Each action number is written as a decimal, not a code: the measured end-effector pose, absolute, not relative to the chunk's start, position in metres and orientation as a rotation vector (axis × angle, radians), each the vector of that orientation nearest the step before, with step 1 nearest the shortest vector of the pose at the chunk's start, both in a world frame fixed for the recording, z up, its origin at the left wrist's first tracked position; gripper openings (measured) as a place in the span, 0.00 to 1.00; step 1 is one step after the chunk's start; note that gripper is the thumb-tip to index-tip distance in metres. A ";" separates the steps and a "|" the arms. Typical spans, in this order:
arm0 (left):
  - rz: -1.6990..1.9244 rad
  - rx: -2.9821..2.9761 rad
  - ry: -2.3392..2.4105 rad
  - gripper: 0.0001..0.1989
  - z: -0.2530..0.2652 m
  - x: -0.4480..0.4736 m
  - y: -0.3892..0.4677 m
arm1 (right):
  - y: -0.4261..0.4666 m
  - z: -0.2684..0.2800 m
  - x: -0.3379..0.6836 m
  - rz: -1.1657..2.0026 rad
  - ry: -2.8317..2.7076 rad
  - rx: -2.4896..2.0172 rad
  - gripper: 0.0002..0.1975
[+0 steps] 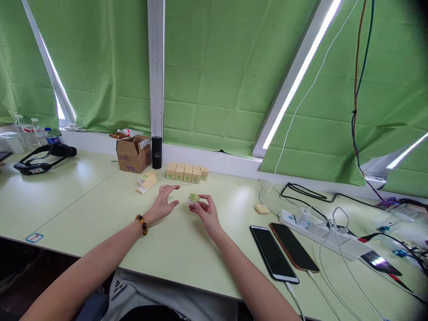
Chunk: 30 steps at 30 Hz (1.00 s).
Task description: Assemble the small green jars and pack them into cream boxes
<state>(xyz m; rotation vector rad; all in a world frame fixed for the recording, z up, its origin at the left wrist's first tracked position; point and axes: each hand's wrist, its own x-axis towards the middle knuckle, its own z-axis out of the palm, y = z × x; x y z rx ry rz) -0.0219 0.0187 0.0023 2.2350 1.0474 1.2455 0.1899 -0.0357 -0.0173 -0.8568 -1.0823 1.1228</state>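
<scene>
Between the thumb and fingers of my right hand (206,215) is a small clear jar with a green part (193,199), held just above the table. My left hand (162,206) is to its left, thumb and fingers apart, holding nothing; a beaded bracelet (141,224) is on that wrist. Beyond the left hand an opened small yellow box (147,181) lies on its side with its flap out. Several small closed boxes (187,173) stand in a row behind the hands.
A cardboard carton (133,154) and a black cylinder (156,152) stand at the back. On the right lie two phones (274,254), a power strip (321,234) and tangled cables. A headset (45,158) and bottles (35,129) are at far left.
</scene>
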 end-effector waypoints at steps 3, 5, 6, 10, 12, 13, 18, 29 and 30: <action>1.310 2.256 1.243 0.20 0.004 -0.034 0.035 | -0.033 -0.016 0.194 1.037 -1.107 -0.919 0.25; 1.346 2.240 1.373 0.19 0.005 -0.044 0.046 | -0.033 -0.013 0.196 1.036 -1.090 -0.890 0.25; 1.364 2.219 1.421 0.19 0.005 -0.048 0.051 | -0.034 -0.011 0.196 1.062 -1.070 -0.852 0.24; 1.404 2.112 1.537 0.17 0.008 -0.061 0.065 | -0.038 -0.007 0.195 1.288 -0.950 -0.619 0.22; 1.427 2.075 1.569 0.18 0.011 -0.065 0.069 | -0.040 -0.007 0.194 1.407 -0.908 -0.524 0.20; 1.442 2.060 1.585 0.19 0.013 -0.066 0.071 | -0.041 -0.006 0.194 1.454 -0.898 -0.489 0.18; 1.471 2.009 1.734 0.20 0.032 -0.078 0.082 | -0.045 -0.005 0.193 1.502 -0.926 -0.426 0.14; 0.888 1.878 2.327 0.35 0.032 -0.116 0.101 | -0.045 0.001 0.194 0.930 -1.001 -0.829 0.31; 0.866 1.880 2.330 0.36 0.028 -0.117 0.101 | -0.045 -0.001 0.194 0.801 -1.078 -0.902 0.32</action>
